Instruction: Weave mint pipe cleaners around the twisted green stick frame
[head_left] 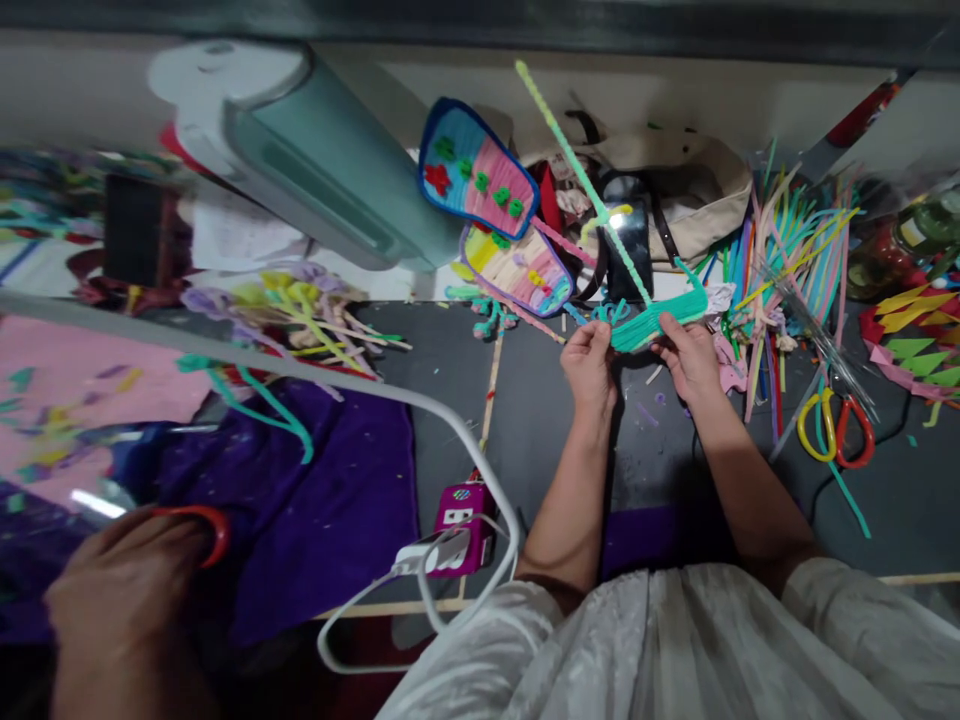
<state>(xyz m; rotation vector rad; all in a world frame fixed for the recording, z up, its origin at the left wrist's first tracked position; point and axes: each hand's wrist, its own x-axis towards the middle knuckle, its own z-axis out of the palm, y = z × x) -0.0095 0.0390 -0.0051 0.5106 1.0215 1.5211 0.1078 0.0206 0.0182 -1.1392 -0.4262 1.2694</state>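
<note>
A flat teal piece of pipe cleaners laid side by side is stretched between my two hands above the dark tabletop. My left hand pinches its left end, fingers closed. On the right part of it, my right hand grips with the thumb on top. One long pale green pipe cleaner sticks up and away from the piece, with a yellow bit across it. Beyond my hands lie two finished-looking shapes covered in pipe cleaners, a blue-and-pink one and a striped pastel one.
Loose pipe cleaners and yellow- and red-handled scissors lie right. A co-worker's hand holds orange-handled scissors at left. A purple power strip, a white cable, a beige bag and a grey-green appliance stand around.
</note>
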